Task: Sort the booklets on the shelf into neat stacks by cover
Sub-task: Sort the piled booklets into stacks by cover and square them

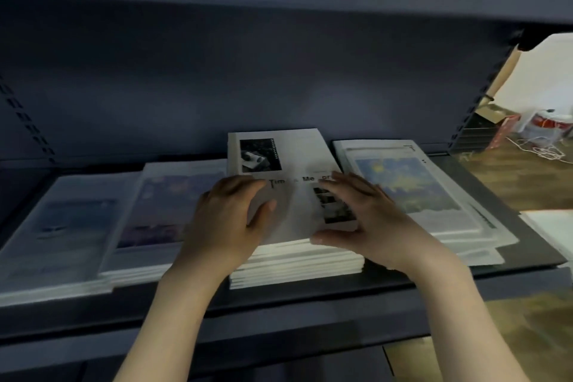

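A: Four stacks sit side by side on the shelf (pixel 387 281). Largest first: far-left stack (pixel 59 232), blue cover, blurred; next stack (pixel 161 211), purplish cover, overlapping the far-left one; middle stack (pixel 297 260), white cover with black photos; right stack (pixel 412 192), blue-and-yellow cover.

B: Hands?

A: Both on the middle stack. Left hand (pixel 229 220) lies on the top booklet (pixel 294 161), fingers loosely curved, thumb out, gripping nothing I can confirm. Right hand (pixel 362 214) is spread and relaxed, fingers on the cover, thumb at the near edge. Likely squaring-up.

B: Risks?

A: Biggest: right stack is fanned, lower booklets jutting toward the shelf edge. The right forearm lies close beside it; a sideways nudge could slide those booklets off. Next: middle stack's lower layers are stepped, so pressing only on top may skew it further. Smallest: the top cover looks slightly bowed near the thumbs; pushing inward from both sides could crease it.

B: Covers mixed?

A: Cannot tell below the top sheets.
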{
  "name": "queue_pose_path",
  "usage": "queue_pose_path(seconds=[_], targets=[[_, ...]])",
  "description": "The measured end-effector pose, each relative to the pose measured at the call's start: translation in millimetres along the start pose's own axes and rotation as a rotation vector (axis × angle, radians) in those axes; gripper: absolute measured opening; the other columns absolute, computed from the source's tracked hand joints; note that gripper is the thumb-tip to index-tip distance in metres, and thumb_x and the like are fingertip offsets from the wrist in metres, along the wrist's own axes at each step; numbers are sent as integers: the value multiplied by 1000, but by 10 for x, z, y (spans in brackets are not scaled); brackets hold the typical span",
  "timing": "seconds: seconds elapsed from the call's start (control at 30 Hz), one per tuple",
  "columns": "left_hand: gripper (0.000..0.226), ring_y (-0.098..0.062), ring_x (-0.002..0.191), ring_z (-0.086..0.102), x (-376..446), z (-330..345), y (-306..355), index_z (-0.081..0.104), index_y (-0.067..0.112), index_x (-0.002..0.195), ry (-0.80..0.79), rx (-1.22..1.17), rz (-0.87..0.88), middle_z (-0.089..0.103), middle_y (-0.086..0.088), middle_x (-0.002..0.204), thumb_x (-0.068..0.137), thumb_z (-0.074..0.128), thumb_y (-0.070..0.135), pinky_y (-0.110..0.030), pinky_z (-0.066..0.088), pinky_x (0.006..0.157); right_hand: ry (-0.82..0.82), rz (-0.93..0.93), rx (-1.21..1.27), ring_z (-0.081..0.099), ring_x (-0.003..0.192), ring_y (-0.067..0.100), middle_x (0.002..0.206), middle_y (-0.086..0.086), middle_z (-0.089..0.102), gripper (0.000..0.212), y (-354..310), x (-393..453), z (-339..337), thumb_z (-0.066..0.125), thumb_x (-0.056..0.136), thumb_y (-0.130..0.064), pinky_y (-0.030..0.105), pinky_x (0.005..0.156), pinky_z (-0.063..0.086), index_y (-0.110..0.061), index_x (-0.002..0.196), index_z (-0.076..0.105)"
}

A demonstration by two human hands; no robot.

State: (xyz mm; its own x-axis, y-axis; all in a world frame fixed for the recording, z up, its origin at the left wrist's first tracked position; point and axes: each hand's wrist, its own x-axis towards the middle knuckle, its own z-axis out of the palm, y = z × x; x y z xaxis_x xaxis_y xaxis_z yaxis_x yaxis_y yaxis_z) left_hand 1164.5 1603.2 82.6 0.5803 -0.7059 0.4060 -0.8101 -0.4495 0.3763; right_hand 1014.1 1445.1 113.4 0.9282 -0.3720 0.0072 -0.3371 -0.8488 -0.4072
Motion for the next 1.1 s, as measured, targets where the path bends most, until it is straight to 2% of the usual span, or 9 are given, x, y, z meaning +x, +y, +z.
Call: queue_pose_path(seconds=[0.17,0.37,0.6,0.73,0.8,0.83,0.9,0.97,1.1], targets=[[61,-27,109,57,46,171,328,63,12,116,-12,-4,-8,63,-6,116,82,31,51,-41,46,90,-11,55,-12,-7,142,5,156,-15,1,90,493,-113,-171,59,74,-64,38,117,-3,-40,147,11],[59,-21,118,50,102,303,628,58,15,123,-32,-7,-22,57,-1,125,84,33,52,-33,37,97,-146,116,-169,-34,134,11,148,-7,-33,116,936,-139,-116,56,60,-80,45,113,-16,-41,145,-14],[50,-26,108,58,168,458,901,65,11,112,-22,35,83,64,-5,113,84,37,42,-47,49,89,-176,68,-170,-32,135,8,150,-8,-31,115,1054,-245,-157,61,68,-70,40,115,-14,-38,144,-18],[48,-26,102,63,202,642,1296,67,12,108,-68,116,220,67,-4,108,83,36,40,-38,50,86,-171,117,-189,-31,135,8,149,-9,-32,114,1195,-387,-296,62,68,-69,39,115,-12,-42,139,-22],[51,-21,108,60,219,735,1571,64,13,114,-80,161,286,64,-2,116,84,36,43,-30,48,90,-174,157,-194,-30,136,8,150,-8,-30,116,1275,-466,-352,63,67,-69,38,115,-12,-41,138,-24],[54,-19,121,51,237,783,1693,55,12,126,-133,145,301,55,-3,130,87,38,45,-27,40,99,-175,177,-194,-29,136,9,150,-7,-30,117,1318,-504,-376,64,67,-68,38,115,-12,-39,140,-22],[70,-18,142,13,287,946,1822,19,15,147,-286,118,309,15,-4,155,91,41,52,-28,11,114,-181,211,-198,-29,137,11,151,-4,-29,119,1402,-570,-419,65,68,-66,38,115,-13,-35,143,-22],[87,-19,143,-11,338,1086,1926,-4,19,149,-425,160,252,-12,-3,156,87,42,61,-33,-3,114,-189,236,-212,-30,136,11,151,-3,-30,121,1481,-623,-442,65,67,-67,40,114,-14,-33,143,-23],[98,-24,141,-20,335,1299,1987,-13,16,147,-473,227,180,-21,-8,154,82,36,71,-38,-11,113,-199,269,-208,-32,135,11,150,-2,-32,126,1577,-705,-479,66,64,-68,41,114,-15,-31,143,-26]])
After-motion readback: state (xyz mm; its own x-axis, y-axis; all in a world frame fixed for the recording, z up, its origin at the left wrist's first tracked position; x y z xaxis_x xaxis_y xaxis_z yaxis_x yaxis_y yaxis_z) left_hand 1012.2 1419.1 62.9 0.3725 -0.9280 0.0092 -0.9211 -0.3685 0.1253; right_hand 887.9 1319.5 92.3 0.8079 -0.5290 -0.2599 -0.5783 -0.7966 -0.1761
